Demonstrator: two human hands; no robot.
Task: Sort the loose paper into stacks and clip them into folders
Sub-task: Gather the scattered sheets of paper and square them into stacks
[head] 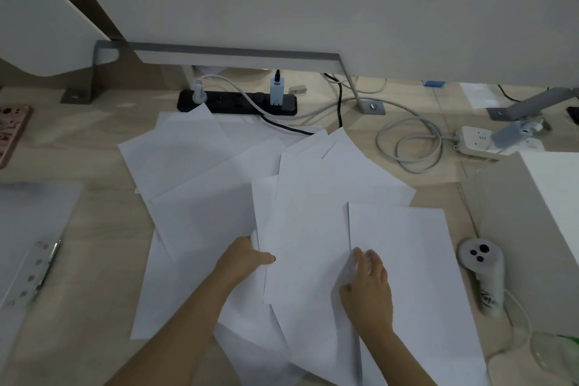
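An open folder point(28, 222) waits at the left of the surface point(94, 307), its metal clip point(39, 266) untouched. Sorting appears to be at the gathering stage. The left hand point(247, 257) pinches the edge of one sheet, thumb on top, amid the loose paper point(200, 197) fanned across the middle. The right hand point(368, 287) rests on another sheet's edge, fingers loosely spread; whether it grips cannot be told. Next, the sheets likely need drawing together and squaring into a stack.
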